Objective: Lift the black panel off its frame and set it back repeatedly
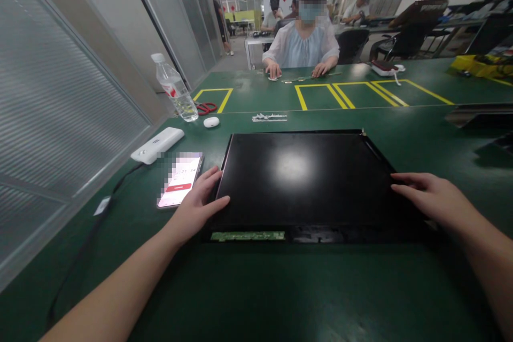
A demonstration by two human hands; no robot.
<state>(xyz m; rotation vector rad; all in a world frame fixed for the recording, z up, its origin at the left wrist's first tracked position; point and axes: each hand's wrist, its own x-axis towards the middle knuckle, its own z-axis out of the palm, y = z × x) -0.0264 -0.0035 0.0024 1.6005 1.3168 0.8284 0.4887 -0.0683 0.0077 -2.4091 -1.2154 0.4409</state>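
Note:
A black LCD screen panel [320,192] lies flat in a dark frame [380,152] on the green table in front of me. Along its near edge a green circuit board strip [248,235] shows at the left. My left hand [198,197] grips the panel's left side, thumb over the top surface and fingers along the edge. On the opposite side my right hand [428,189] holds the right edge between thumb and fingers; its other fingers are partly hidden. A lit phone [180,179] rests just left of my left hand.
Left of the panel are a white power bank [158,144] with a black cable, a water bottle [176,88], red-handled scissors [207,108] and a white earbud case [211,122]. White scraps [269,117] lie beyond it. A masked person [304,43] sits opposite. Dark parts [481,116] stand at right.

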